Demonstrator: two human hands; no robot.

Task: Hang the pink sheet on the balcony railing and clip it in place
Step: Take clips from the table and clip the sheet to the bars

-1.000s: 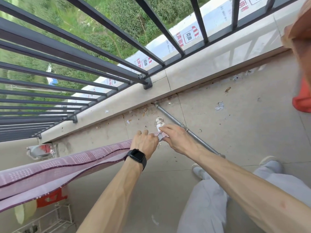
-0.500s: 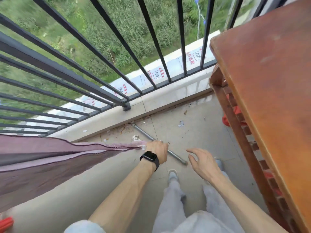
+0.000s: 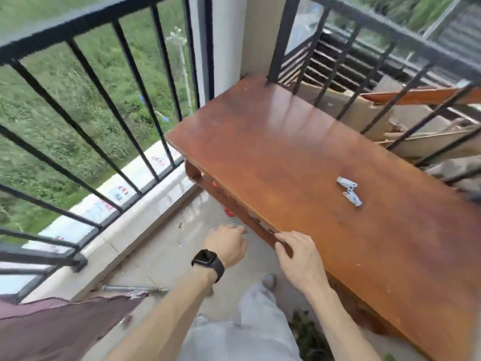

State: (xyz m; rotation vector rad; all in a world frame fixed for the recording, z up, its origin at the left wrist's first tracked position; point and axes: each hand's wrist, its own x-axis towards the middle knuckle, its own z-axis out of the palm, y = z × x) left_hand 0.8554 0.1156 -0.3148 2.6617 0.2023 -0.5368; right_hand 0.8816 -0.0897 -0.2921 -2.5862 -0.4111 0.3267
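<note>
The pink sheet (image 3: 59, 324) hangs at the lower left, its corner free in the air. The black balcony railing (image 3: 78, 29) runs across the left and top. Two pale clips (image 3: 348, 190) lie on the brown wooden table (image 3: 299, 157) to the right. My left hand (image 3: 227, 244), with a black watch on the wrist, hovers over the floor with loosely curled fingers and holds nothing. My right hand (image 3: 299, 254) is beside it at the table's near edge, fingers relaxed and empty.
A metal pipe (image 3: 132, 288) lies on the tiled floor by the curb. Behind a second railing at the right are cardboard and boards (image 3: 390, 118). Red items (image 3: 229, 212) sit under the table. My grey trouser legs fill the lower middle.
My left hand has let go of the sheet's corner, and both hands now hang empty. The view has swung right, from the sheet and railing to the table with the clips.
</note>
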